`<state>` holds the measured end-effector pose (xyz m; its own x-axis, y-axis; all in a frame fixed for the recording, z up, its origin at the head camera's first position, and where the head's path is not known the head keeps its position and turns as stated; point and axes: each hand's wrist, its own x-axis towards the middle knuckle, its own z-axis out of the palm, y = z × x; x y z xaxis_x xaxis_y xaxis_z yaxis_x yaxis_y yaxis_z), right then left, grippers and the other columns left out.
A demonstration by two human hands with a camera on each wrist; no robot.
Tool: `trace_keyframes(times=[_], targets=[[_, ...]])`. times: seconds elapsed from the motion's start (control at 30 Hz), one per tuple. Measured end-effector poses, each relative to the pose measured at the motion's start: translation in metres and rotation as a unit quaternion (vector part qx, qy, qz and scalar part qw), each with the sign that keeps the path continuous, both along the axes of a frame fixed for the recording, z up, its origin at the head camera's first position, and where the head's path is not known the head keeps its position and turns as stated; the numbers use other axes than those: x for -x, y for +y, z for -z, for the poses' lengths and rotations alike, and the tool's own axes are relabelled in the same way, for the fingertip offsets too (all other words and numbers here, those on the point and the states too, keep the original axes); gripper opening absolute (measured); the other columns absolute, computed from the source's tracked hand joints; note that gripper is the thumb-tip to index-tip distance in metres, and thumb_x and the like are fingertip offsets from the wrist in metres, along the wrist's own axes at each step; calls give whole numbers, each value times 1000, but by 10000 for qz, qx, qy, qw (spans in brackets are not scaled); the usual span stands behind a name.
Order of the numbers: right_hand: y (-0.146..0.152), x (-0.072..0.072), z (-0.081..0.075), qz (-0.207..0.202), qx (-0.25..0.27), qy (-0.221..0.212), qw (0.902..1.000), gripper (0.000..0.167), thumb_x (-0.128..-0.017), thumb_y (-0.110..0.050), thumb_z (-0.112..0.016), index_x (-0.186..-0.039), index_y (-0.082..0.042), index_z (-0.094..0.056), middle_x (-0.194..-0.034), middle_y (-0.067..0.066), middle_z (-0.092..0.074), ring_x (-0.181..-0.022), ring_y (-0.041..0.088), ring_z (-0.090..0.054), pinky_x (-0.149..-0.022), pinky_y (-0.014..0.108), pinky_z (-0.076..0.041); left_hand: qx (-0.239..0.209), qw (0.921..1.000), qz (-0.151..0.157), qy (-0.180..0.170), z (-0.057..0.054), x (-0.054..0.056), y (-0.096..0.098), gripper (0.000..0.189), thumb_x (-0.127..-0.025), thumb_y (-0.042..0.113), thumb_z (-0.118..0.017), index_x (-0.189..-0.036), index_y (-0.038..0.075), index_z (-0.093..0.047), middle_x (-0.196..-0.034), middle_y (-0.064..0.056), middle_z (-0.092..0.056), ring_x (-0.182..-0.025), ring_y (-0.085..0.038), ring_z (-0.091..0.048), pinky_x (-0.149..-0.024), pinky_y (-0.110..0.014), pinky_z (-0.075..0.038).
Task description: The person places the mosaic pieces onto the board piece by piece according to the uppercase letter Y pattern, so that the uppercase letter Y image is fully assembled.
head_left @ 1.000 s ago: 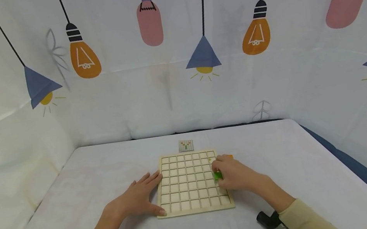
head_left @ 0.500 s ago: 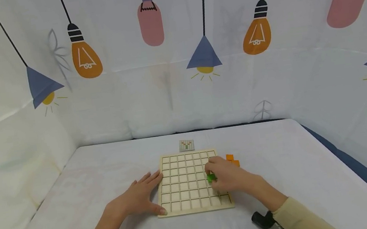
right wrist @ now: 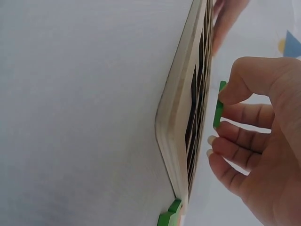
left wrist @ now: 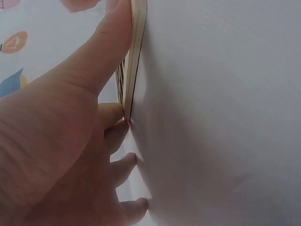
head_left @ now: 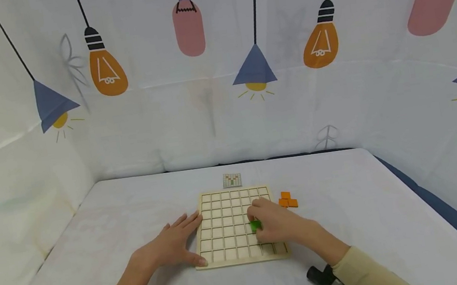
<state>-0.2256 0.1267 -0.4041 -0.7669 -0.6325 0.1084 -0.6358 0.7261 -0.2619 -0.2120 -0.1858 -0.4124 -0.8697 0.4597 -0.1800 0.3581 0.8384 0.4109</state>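
A pale wooden grid board (head_left: 228,230) lies flat on the white table. My right hand (head_left: 276,221) pinches a thin green tile (head_left: 254,226) between thumb and fingers over the board's right half. In the right wrist view, that green tile (right wrist: 219,106) sits a little above the grid, apart from it. My left hand (head_left: 162,249) rests along the board's left side with its fingers spread and straight. Its thumb (left wrist: 106,52) lies on the near left corner of the board, and the fingertips touch the edge and the table.
Several orange tiles (head_left: 288,201) lie right of the board. In the right wrist view, more green pieces (right wrist: 168,215) sit by the board's edge. A small printed pattern card (head_left: 232,180) is behind the board. A white curtain with lamp prints (head_left: 224,114) hangs beyond the table.
My right hand has moved left across the board with the green tile, from its right edge further inward. The orange tiles have come into view behind it. The left hand stays in place.
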Motion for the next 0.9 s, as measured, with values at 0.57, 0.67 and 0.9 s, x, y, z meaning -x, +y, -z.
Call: trace_keyframes(times=[0.57, 0.67, 0.9], targets=[[-19, -5, 0, -26, -305, -273, 9992, 21, -79, -14, -70, -99, -19, -63, -92, -10, -51, -88, 9, -44, -71, 19, -41, 1, 10000, -37, -36, -2, -1, 0, 115, -68, 63, -81, -159, 17, -27, -167, -3, -22, -154, -37, -15, -116, -72, -15], [-22, -6, 0, -9, -375, -355, 9987, 21, -80, -16, -70, -99, -21, -62, -92, -10, -50, -89, 9, -45, -72, 20, -41, 17, 10000, -59, -44, -2, -1, 0, 115, -68, 63, -81, -159, 17, -27, -167, -2, -22, -155, -37, -15, -116, -72, -14], [-26, -9, -3, -87, -429, -472, 9979, 22, -79, -18, -70, -99, -21, -61, -92, -10, -49, -89, 9, -45, -70, 20, -41, 61, 10000, -58, 6, -2, 0, 0, 115, -68, 64, -81, -158, 16, -27, -167, -2, -23, -155, -37, -15, -116, -72, -16]])
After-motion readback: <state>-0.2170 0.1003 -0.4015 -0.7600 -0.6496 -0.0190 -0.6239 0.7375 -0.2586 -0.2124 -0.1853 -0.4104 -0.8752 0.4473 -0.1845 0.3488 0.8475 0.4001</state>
